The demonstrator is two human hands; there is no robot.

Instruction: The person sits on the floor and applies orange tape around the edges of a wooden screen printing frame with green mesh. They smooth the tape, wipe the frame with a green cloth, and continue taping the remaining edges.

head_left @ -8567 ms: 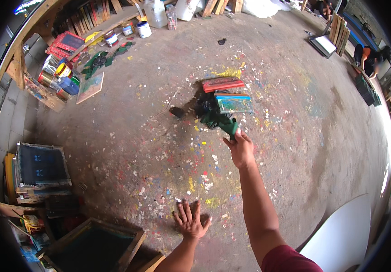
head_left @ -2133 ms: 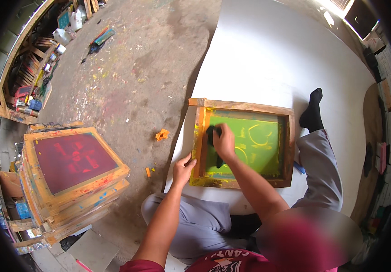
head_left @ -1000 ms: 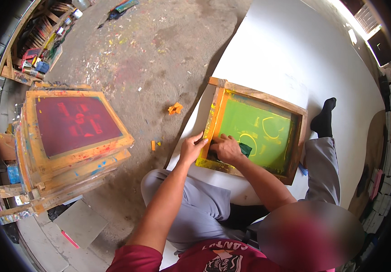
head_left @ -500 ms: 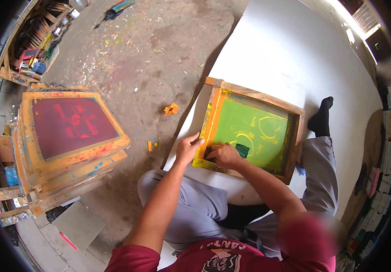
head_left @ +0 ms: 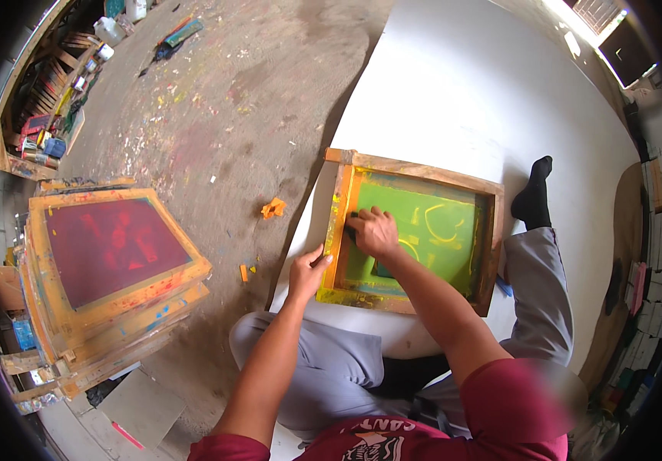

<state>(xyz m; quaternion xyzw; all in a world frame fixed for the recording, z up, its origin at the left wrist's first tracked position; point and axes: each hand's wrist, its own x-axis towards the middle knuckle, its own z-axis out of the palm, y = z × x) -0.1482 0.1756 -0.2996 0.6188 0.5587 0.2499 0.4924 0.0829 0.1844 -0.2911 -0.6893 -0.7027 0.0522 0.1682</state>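
A screen-printing frame (head_left: pixel 423 167) of wood lies on the white sheet in front of my legs, its green mesh (head_left: pixel 442 253) marked with yellow curves and streaks. At its near left side, my left hand (head_left: pixel 306 273) grips the wooden edge, thumb on top. My right hand (head_left: pixel 375 232) is inside the frame by the left inner wall, its fingers closed over a small dark pad (head_left: pixel 352 225). Most of that pad is hidden by the fingers, so its kind is unclear. A dark green piece (head_left: pixel 382 270) lies on the mesh, partly covered by my right forearm.
Stacked wooden frames with a dark red screen (head_left: pixel 120 250) stand at the left. An orange crumpled scrap (head_left: pixel 273 208) and an orange strip (head_left: pixel 243 273) lie on the stained floor (head_left: pixel 216 115). Paint containers line a shelf (head_left: pixel 62 115) at the far left. My socked foot (head_left: pixel 532 196) rests right of the frame.
My right hand has moved away from me along the left inner wall with the dark pad. My left hand still holds the frame, a little lower in view. The whole view has shifted slightly.
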